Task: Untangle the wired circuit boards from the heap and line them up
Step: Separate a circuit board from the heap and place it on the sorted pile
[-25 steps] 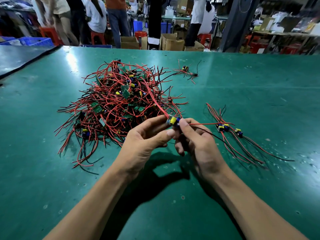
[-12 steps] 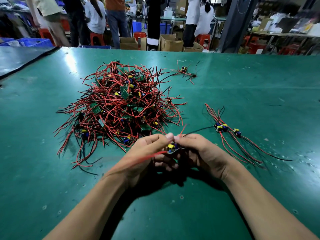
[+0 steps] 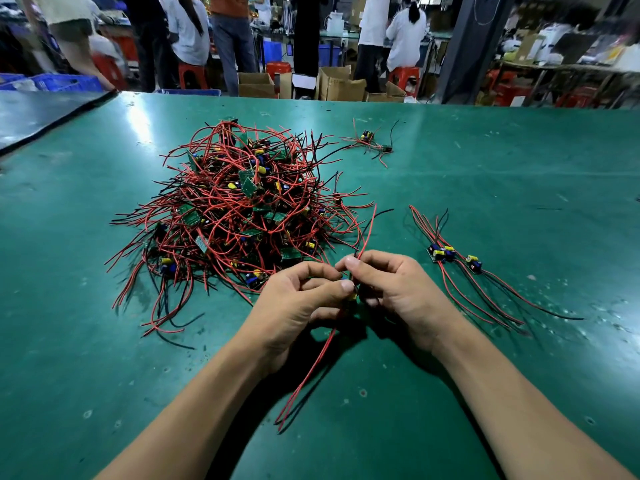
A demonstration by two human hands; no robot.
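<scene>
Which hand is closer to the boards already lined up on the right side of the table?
The right hand. It is just left of the lined-up boards, apart from them; the left hand is beyond it, farther left. Both pinch one wired board.

Glossy scuffed green table mat (image 3: 485,209); plastic-sheathed wires (image 3: 242,202).

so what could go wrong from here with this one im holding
1. The board pinched between left hand and right hand has wires rising beside the heap; they could snag there.
2. Its lower wires could sweep across the lined-up boards when set down.
</scene>
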